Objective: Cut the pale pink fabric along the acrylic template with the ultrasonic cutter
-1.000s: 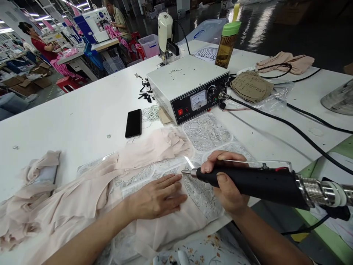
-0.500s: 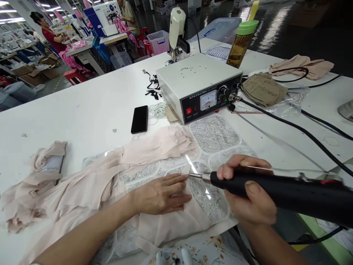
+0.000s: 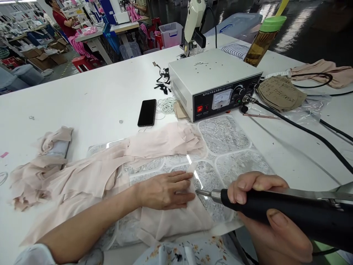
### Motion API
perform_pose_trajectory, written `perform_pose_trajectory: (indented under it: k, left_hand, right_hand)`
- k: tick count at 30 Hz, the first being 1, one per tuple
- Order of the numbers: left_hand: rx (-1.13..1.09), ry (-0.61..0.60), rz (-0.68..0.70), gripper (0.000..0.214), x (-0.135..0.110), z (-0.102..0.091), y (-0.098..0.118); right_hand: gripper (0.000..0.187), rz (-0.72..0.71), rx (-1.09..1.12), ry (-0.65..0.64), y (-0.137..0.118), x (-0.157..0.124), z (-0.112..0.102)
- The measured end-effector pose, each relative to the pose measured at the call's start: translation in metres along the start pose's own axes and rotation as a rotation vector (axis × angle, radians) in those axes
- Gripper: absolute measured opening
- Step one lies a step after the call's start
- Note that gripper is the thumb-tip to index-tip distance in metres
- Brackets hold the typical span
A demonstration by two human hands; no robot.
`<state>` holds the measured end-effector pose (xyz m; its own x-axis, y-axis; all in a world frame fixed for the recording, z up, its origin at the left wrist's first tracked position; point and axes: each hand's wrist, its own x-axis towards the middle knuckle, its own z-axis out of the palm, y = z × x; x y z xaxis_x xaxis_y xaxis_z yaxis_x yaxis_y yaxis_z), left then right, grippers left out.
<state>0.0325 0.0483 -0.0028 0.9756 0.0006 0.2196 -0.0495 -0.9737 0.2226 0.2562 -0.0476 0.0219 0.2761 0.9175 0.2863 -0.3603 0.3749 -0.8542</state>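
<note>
Tool lower along cloth, right grip round it, left grip flat, workshop table

White desk here, and plenty on it: patterned mat at the near middle, black phone just beyond, a loose coil of pale cord beside that, and there's the control box farther back, dark scraps at its left, green-lidded bottle behind, bunched pale fabric out left.

A metal-tipped black tool points at the spread pink fabric.
</note>
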Motion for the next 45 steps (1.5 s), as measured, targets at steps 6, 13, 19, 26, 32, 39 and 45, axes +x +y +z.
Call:
perform_pose_trajectory:
  k: [6,13,19,26,32,39,45]
  left_hand:
    - [0.002,0.007,0.006,0.027,-0.001,0.001,0.000]
    - [0.025,0.004,0.000,0.026,0.000,-0.002,0.000]
    - [0.006,-0.003,0.002,0.027,-0.001,0.000,0.000]
    - [0.008,-0.017,0.004,0.028,0.000,-0.001,-0.001]
    - [0.014,-0.029,0.002,0.027,-0.001,-0.002,-0.001]
    - [0.006,-0.029,0.008,0.028,-0.001,-0.001,-0.001]
    - [0.010,-0.028,-0.006,0.028,-0.002,0.000,-0.001]
  right_hand:
    - [0.014,-0.015,-0.001,-0.013,0.003,0.001,0.003]
    - [0.014,-0.015,-0.002,-0.023,0.003,0.000,0.003]
    - [0.014,-0.023,0.017,-0.030,0.004,0.000,0.005]
    - [0.010,-0.061,-0.016,-0.076,0.007,0.001,0.004]
    - [0.007,-0.079,-0.058,-0.112,0.007,0.000,0.002]
    - [0.010,-0.112,0.007,-0.052,0.011,0.005,0.006]
    - [0.010,-0.113,-0.017,-0.044,0.014,0.008,0.008]
